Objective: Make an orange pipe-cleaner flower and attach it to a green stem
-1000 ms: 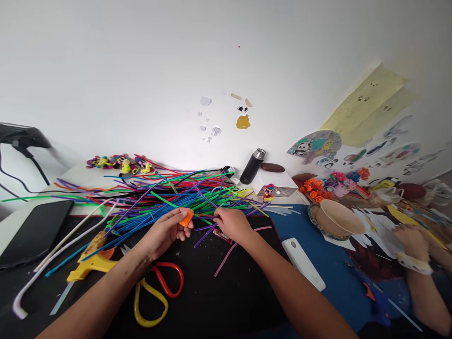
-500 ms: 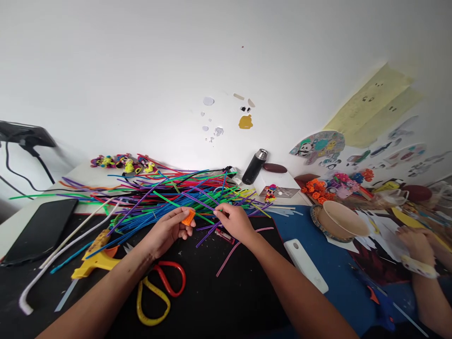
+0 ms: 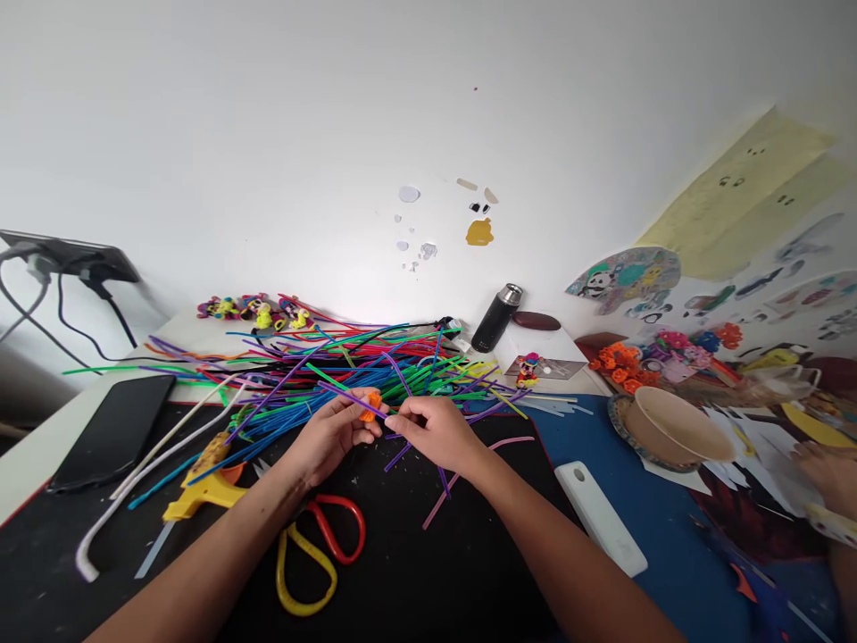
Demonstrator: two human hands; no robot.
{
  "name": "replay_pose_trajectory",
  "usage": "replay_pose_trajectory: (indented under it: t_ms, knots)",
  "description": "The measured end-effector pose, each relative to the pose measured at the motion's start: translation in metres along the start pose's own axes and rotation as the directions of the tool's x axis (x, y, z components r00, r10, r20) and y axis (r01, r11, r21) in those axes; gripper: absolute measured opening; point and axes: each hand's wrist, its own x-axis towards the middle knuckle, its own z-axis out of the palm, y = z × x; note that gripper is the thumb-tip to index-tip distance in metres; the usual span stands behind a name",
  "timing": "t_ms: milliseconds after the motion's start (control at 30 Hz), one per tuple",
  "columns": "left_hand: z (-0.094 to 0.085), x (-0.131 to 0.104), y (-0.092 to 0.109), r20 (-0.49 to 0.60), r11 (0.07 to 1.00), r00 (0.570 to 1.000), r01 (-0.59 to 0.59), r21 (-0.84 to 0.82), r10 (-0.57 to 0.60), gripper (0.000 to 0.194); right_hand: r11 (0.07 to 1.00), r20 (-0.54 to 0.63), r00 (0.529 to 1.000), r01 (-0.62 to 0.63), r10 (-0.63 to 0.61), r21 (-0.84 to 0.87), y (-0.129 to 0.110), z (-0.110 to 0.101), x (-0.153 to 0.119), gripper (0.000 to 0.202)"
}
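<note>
My left hand point(image 3: 333, 436) is closed on a small orange piece point(image 3: 372, 404), coiled or folded fuzzy stem by its look, pinched between thumb and fingers. The fingertips of my right hand point(image 3: 438, 433) pinch a purple pipe cleaner point(image 3: 343, 393), which slants up and left across the orange piece. Whether the two are joined I cannot tell. Behind both hands lies a big heap of pipe cleaners point(image 3: 281, 420) in blue, green, purple, red and black. Red-and-yellow-handled scissors point(image 3: 304, 585) rest on the black mat beside my left forearm.
A yellow glue gun point(image 3: 204, 496) and a dark phone point(image 3: 113, 433) lie at left. At right are a white case-like object point(image 3: 601, 518), a bowl point(image 3: 683, 427) and a co-worker's hand point(image 3: 830, 473). A black flask point(image 3: 497, 320) stands near the wall. Small pipe-cleaner figures point(image 3: 258, 313) sit at the back.
My right hand has moved in close to the left and now holds the purple pipe cleaner against or in front of the orange piece. The view has shifted slightly left.
</note>
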Motion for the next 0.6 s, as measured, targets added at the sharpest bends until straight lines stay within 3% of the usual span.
replay_pose_trajectory:
  t_ms: [133, 367, 600]
  knots:
    - [0.002, -0.003, 0.000, 0.043, 0.999, 0.999, 0.009, 0.036, -0.010, 0.038, 1.000, -0.041, 0.999, 0.008, -0.008, -0.004, 0.004, 0.003, 0.004, 0.038]
    - [0.004, -0.006, 0.001, 0.125, 0.996, 0.989, 0.077, 0.038, -0.081, 0.036, 0.996, 0.015, 0.998, -0.068, 0.067, 0.063, 0.015, 0.009, 0.004, 0.032]
    - [0.000, -0.002, -0.004, 0.075, 0.997, 0.994, 0.073, 0.036, -0.076, 0.031, 0.994, 0.022, 0.996, -0.083, 0.081, 0.078, 0.017, 0.014, 0.006, 0.032]
